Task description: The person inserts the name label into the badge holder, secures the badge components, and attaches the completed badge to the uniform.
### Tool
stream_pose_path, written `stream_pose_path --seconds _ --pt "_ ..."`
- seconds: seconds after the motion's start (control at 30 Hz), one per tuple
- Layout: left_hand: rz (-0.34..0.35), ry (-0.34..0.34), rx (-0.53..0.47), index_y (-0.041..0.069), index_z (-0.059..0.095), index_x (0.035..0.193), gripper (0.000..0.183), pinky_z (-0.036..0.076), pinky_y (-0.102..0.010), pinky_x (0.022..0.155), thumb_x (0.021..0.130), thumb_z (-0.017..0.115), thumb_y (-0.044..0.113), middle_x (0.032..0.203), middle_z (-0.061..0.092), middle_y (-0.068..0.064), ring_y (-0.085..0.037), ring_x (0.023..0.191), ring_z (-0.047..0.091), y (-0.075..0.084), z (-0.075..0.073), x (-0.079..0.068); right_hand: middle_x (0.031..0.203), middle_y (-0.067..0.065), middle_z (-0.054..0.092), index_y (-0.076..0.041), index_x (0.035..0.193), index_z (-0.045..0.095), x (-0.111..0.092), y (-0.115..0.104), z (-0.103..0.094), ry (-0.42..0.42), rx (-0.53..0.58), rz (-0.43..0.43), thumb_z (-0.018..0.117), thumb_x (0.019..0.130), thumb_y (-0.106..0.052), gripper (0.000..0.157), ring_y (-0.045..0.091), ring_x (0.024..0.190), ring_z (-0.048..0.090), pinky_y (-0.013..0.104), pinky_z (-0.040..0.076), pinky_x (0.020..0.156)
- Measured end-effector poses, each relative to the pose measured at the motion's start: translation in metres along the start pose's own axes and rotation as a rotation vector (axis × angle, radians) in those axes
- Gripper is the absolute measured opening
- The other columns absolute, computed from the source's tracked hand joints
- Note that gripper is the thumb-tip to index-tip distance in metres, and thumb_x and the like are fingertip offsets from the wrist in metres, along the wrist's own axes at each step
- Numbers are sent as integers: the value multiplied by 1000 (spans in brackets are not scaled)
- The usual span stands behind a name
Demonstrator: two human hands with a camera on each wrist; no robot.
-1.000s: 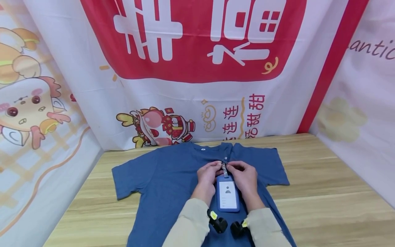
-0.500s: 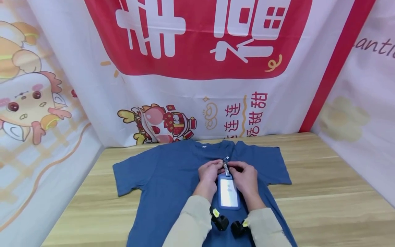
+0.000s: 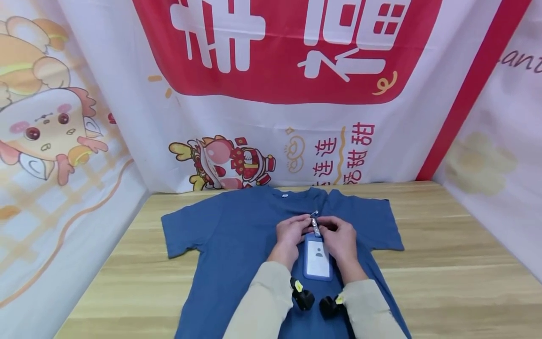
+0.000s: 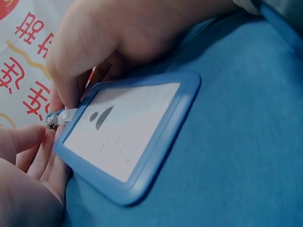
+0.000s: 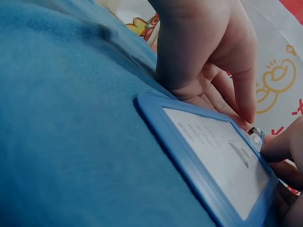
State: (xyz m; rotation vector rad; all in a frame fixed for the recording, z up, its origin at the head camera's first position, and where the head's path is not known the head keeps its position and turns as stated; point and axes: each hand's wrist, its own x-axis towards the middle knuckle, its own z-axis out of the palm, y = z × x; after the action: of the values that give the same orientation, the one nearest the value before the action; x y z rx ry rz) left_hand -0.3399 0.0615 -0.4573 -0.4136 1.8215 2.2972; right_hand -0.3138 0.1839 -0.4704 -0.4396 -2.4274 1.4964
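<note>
A blue T-shirt (image 3: 237, 240) lies spread on the table, its neckline toward the back wall. On its chest rests a blue-framed badge holder (image 3: 318, 278) with a white card inside. A short clear strap (image 3: 315, 228) runs from the holder's top to a metal clip (image 4: 50, 120), whose end shows just above the fingertips in the head view. My left hand (image 3: 290, 235) pinches the clip between thumb and fingers. From the other side, my right hand (image 3: 342, 238) holds the strap right by the clip, some of its fingers hidden behind the holder in the right wrist view.
The shirt covers the middle of a wooden table (image 3: 440, 245). A printed white and red cloth (image 3: 271, 84) hangs behind it, with more cloth along both sides. Black wrist cameras (image 3: 303, 299) sit under both forearms, close over the shirt.
The head view has shifted slightly. The metal end of the clip now stands out more above the fingertips, tilted up to the right. Both hands keep their hold near the strap.
</note>
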Motion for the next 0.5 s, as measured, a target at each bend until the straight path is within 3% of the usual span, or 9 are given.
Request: stream_pose_path --seconds 0.13,0.27,0.37,0.5 --pt "-10 -26 12 7 83 118 20 64 -29 87 100 76 7 118 82 -11 -12 90 79 2 -2 3 123 13 78 -12 124 81 4 -1 0 7 6 7 67 104 -11 24 29 111 67 45 53 96" --pt "-10 -36 -46 2 81 122 25 65 -32 93 98 74 -2 120 81 -17 -15 93 80 4 -5 5 125 14 77 -13 125 81 5 -2 1 9 10 8 67 104 -11 25 30 113 67 46 53 99" --pt "-15 -37 -80 0 80 122 26 65 -32 94 97 73 -5 120 80 -20 -16 94 80 3 -7 6 128 14 76 -13 126 80 5 -3 1 3 5 13 66 104 -11 26 30 115 66 47 53 101" --pt "-8 -29 -38 1 81 121 24 65 -30 92 98 75 0 119 81 -18 -14 92 80 -1 -9 3 131 14 75 -13 128 80 2 -1 3 -16 -4 25 65 104 -10 28 31 118 65 48 52 103"
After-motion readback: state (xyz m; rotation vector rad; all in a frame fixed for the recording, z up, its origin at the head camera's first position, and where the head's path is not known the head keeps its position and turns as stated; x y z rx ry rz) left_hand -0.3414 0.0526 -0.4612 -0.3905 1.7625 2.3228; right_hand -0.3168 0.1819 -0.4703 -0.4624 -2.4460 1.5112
